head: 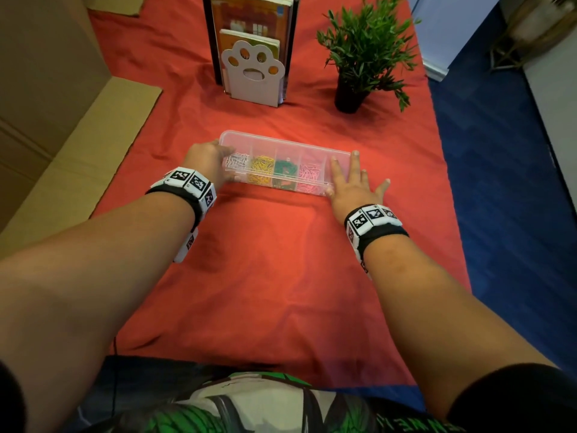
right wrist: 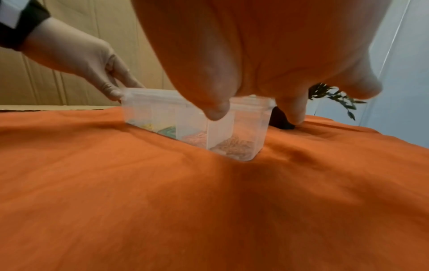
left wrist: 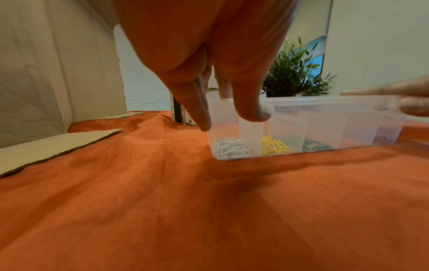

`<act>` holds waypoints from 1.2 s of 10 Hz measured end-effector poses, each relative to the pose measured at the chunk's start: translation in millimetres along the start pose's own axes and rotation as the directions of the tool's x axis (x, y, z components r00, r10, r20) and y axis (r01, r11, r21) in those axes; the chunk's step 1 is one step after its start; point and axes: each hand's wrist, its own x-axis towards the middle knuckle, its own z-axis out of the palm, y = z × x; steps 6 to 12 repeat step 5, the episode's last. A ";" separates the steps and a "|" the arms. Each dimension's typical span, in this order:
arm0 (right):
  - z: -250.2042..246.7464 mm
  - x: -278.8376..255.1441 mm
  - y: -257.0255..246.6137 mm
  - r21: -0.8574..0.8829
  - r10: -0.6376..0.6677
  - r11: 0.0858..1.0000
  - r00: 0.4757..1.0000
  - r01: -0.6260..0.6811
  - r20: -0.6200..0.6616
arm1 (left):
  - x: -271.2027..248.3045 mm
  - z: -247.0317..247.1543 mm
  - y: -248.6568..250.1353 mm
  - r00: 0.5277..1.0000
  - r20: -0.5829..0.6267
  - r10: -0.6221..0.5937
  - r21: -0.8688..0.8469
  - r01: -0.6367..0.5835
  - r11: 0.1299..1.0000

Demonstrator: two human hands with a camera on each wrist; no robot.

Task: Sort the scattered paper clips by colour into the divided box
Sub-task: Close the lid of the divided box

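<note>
On the table: an orange-red cloth (head: 265, 260) covered the whole work surface, creased and rumpled, with shallow folds running toward the far end.
Box: a clear divided box (head: 318, 150) lay across the cloth in front of the person, its lid on, long side facing them.
Contents: white clips (head: 239, 160) filled the leftmost compartment, then yellow clips (head: 261, 170), green clips (head: 285, 171) and pink clips (head: 309, 178); the right wrist view showed a brownish heap in the rightmost compartment, its colour hard to tell.
Left hand: the left hand (head: 207, 160) clasped the box's left end, thumb on the near wall and fingers over the lid and end wall.
Right hand: the right hand (head: 352, 185) lay flat on the right end of the lid, fingers straight and spread, thumb at the near edge, gripping nothing.
Far end: a white paw-shaped bookend (head: 253, 79) stood upright holding books (head: 249, 23), with a green potted plant (head: 365, 54) to its right.
Left side: brown cardboard (head: 71, 145) lay flat beside the cloth and rose as a wall behind it.
Right side: blue floor (head: 515, 198) ran along the table, and pale walls stood beyond.
</note>
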 end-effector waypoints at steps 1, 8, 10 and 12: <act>5.2 -3.0 -4.4 -0.025 0.018 0.999 0.998 -0.019 -0.068 | -2.4 -0.2 3.6 1.000 -0.006 0.026 0.057 -0.026 0.998; 0.9 -9.0 -13.0 -0.006 0.053 0.999 0.998 -0.053 -0.046 | -13.2 -6.2 8.0 0.995 0.098 -0.008 0.138 -0.006 0.990; 0.9 -9.0 -13.0 -0.006 0.053 0.999 0.998 -0.053 -0.046 | -13.2 -6.2 8.0 0.995 0.098 -0.008 0.138 -0.006 0.990; 0.9 -9.0 -13.0 -0.006 0.053 0.999 0.998 -0.053 -0.046 | -13.2 -6.2 8.0 0.995 0.098 -0.008 0.138 -0.006 0.990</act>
